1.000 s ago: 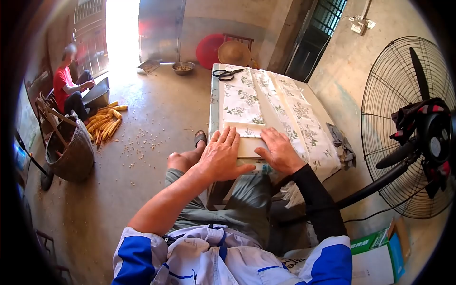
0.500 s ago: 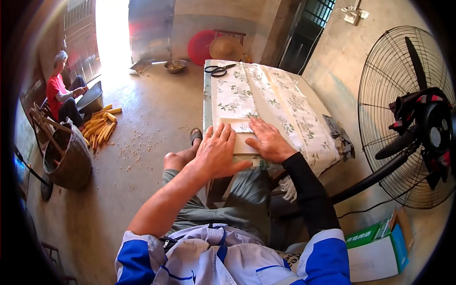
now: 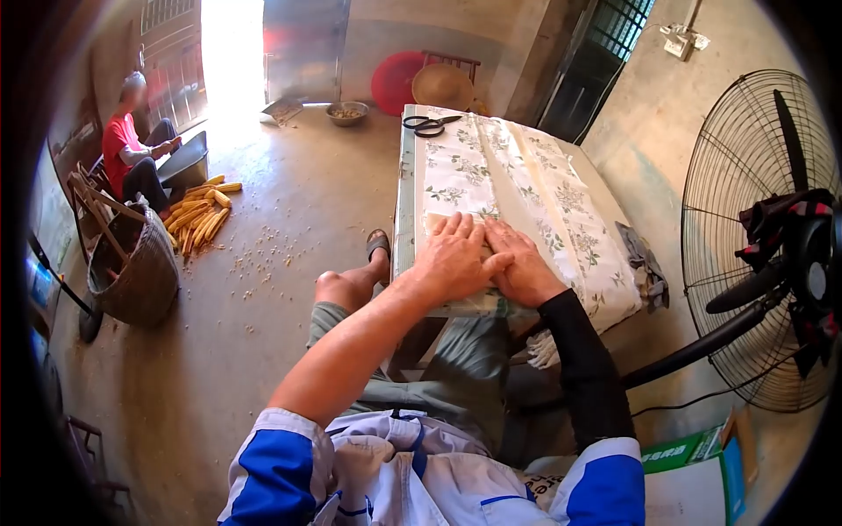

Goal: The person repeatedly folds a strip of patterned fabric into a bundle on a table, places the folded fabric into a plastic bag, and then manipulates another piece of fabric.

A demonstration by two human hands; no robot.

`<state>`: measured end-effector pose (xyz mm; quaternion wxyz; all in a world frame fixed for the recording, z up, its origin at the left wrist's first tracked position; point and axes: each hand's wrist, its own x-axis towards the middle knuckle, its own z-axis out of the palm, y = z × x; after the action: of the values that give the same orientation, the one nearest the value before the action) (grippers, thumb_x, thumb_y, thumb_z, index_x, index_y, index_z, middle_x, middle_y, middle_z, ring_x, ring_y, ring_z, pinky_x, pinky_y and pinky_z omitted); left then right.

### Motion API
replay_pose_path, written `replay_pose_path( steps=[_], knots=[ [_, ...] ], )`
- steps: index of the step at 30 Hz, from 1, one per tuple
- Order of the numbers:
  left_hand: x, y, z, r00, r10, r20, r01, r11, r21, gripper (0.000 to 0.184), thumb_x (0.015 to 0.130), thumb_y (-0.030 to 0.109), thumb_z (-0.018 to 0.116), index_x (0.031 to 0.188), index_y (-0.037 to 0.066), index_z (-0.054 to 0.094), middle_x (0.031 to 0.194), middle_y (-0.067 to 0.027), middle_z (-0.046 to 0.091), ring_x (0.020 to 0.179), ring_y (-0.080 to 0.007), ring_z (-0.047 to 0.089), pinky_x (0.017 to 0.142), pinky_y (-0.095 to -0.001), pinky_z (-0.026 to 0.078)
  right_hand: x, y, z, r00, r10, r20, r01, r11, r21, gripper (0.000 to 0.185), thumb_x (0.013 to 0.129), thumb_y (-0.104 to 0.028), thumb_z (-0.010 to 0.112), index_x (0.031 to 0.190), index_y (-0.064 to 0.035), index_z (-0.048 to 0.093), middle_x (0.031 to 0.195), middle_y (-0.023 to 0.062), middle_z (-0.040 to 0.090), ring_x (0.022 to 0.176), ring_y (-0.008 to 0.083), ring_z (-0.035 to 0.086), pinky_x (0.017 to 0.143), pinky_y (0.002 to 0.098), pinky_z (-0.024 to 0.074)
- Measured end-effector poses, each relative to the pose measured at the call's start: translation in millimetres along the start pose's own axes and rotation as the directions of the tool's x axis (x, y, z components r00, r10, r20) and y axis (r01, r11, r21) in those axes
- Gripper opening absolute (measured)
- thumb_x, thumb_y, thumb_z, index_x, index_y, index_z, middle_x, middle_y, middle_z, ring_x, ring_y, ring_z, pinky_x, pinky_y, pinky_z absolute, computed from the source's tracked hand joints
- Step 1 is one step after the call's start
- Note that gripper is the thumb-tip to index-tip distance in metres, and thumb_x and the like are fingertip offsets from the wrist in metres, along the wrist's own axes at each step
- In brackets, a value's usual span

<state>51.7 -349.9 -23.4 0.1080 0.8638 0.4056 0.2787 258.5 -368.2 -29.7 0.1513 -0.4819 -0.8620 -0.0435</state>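
My left hand (image 3: 456,257) lies flat with its fingers stretched forward, pressing on the folded near end of a white cloth. Beside it, and touching it at the thumb, my right hand (image 3: 524,266) rests palm down on the same spot. Between them they hide most of the fold. The floral-printed cloth (image 3: 456,162) runs away from me along the table (image 3: 407,188), printed with green sprigs. A pair of black-handled scissors (image 3: 430,128) lies at the table's far left corner.
On the right stands a large black fan (image 3: 763,254). A green and white carton (image 3: 693,478) sits below it. To the left are a woven basket (image 3: 136,267), corn cobs (image 3: 200,217) and a seated person (image 3: 132,145) with a dark tub (image 3: 186,162). A grey rag (image 3: 645,267) hangs at the table's right edge.
My hands have come together over the folded cloth, the left moving right until its thumb overlaps the right hand. The whole view has shifted slightly.
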Motion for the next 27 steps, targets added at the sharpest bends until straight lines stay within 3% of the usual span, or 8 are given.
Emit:
replay_pose_path(
  steps=[7, 10, 13, 16, 17, 20, 23, 27],
  knots=[
    [-13.6, -30.3, -27.4, 0.999, -0.014, 0.051, 0.011, 0.999, 0.052, 0.079, 0.106, 0.058, 0.055, 0.145, -0.010, 0.057, 0.162, -0.0323, 0.047, 0.157, -0.0443, 0.039, 0.131, -0.0513, 0.027, 4.6, -7.0, -4.7, 0.998, 0.039, -0.039, -0.038, 0.999, 0.040, 0.070, 0.108, -0.049, 0.059, 0.154, 0.0042, 0.055, 0.162, 0.0257, 0.052, 0.154, 0.0396, 0.046, 0.127, 0.0502, 0.0320],
    [-15.4, -30.9, -35.2, 1.000, 0.012, 0.029, -0.014, 0.998, 0.059, 0.069, 0.104, 0.053, 0.060, 0.136, -0.008, 0.063, 0.157, -0.0287, 0.054, 0.152, -0.0426, 0.045, 0.128, -0.0531, 0.032, 7.4, -11.4, -10.6, 0.999, 0.028, -0.047, -0.026, 0.998, 0.049, 0.067, 0.108, -0.047, 0.062, 0.152, 0.0033, 0.058, 0.160, 0.0271, 0.054, 0.152, 0.0408, 0.048, 0.126, 0.0502, 0.0330],
    [-12.7, -31.8, -40.4, 0.998, 0.024, 0.061, -0.026, 0.999, 0.043, 0.062, 0.102, 0.050, 0.064, 0.128, -0.006, 0.067, 0.152, -0.0266, 0.059, 0.148, -0.0402, 0.050, 0.125, -0.0529, 0.035, 11.8, -17.9, -24.4, 0.997, 0.040, -0.073, -0.031, 0.992, 0.120, 0.056, 0.106, -0.037, 0.068, 0.147, 0.0007, 0.063, 0.156, 0.0236, 0.059, 0.148, 0.0382, 0.052, 0.122, 0.0490, 0.0378],
    [-14.7, -39.4, -31.6, 0.998, 0.064, -0.016, -0.063, 0.997, 0.048, 0.056, 0.100, 0.047, 0.068, 0.123, -0.004, 0.069, 0.145, -0.0250, 0.064, 0.144, -0.0384, 0.055, 0.122, -0.0516, 0.037, 14.7, -16.2, -32.4, 0.987, -0.104, -0.119, 0.098, 0.994, -0.055, 0.048, 0.101, -0.029, 0.073, 0.140, -0.0022, 0.067, 0.149, 0.0183, 0.065, 0.141, 0.0345, 0.059, 0.116, 0.0462, 0.0435],
    [-14.9, -40.7, -30.4, 0.997, 0.075, -0.036, -0.073, 0.996, 0.054, 0.055, 0.099, 0.046, 0.069, 0.122, -0.004, 0.069, 0.144, -0.0247, 0.065, 0.142, -0.0378, 0.056, 0.121, -0.0512, 0.038, 17.8, -17.2, -30.8, 0.959, -0.186, -0.213, 0.151, 0.974, -0.167, 0.033, 0.097, -0.022, 0.073, 0.125, -0.0040, 0.072, 0.139, 0.0128, 0.071, 0.132, 0.0300, 0.065, 0.109, 0.0437, 0.0468],
    [-13.4, -37.8, -39.6, 0.997, 0.075, 0.004, -0.075, 0.996, 0.053, 0.051, 0.097, 0.044, 0.071, 0.120, -0.002, 0.070, 0.138, -0.0236, 0.068, 0.136, -0.0369, 0.060, 0.116, -0.0504, 0.041, 23.4, -14.1, -28.8, 0.933, -0.287, -0.219, 0.217, 0.931, -0.294, 0.018, 0.096, -0.018, 0.074, 0.108, -0.0048, 0.073, 0.127, 0.0098, 0.075, 0.122, 0.0282, 0.069, 0.106, 0.0428, 0.0481],
    [-8.8, -38.7, -40.0, 0.996, 0.085, -0.018, -0.083, 0.994, 0.071, 0.043, 0.097, 0.037, 0.072, 0.118, 0.000, 0.071, 0.129, -0.0209, 0.073, 0.127, -0.0354, 0.066, 0.111, -0.0495, 0.044, 26.9, -14.2, -24.7, 0.924, -0.281, -0.261, 0.205, 0.937, -0.282, 0.010, 0.095, -0.015, 0.074, 0.096, -0.0055, 0.071, 0.118, 0.0082, 0.076, 0.114, 0.0270, 0.070, 0.104, 0.0434, 0.0490],
    [0.0, -51.4, -29.3, 0.989, 0.116, -0.087, -0.105, 0.986, 0.126, 0.025, 0.095, 0.021, 0.068, 0.112, 0.004, 0.074, 0.117, -0.0151, 0.078, 0.118, -0.0321, 0.071, 0.107, -0.0465, 0.046, 26.9, -13.9, -22.8, 0.917, -0.237, -0.319, 0.170, 0.959, -0.225, 0.012, 0.094, -0.014, 0.074, 0.100, -0.0051, 0.070, 0.116, 0.0091, 0.076, 0.111, 0.0280, 0.070, 0.103, 0.0434, 0.0492]
  ],
)
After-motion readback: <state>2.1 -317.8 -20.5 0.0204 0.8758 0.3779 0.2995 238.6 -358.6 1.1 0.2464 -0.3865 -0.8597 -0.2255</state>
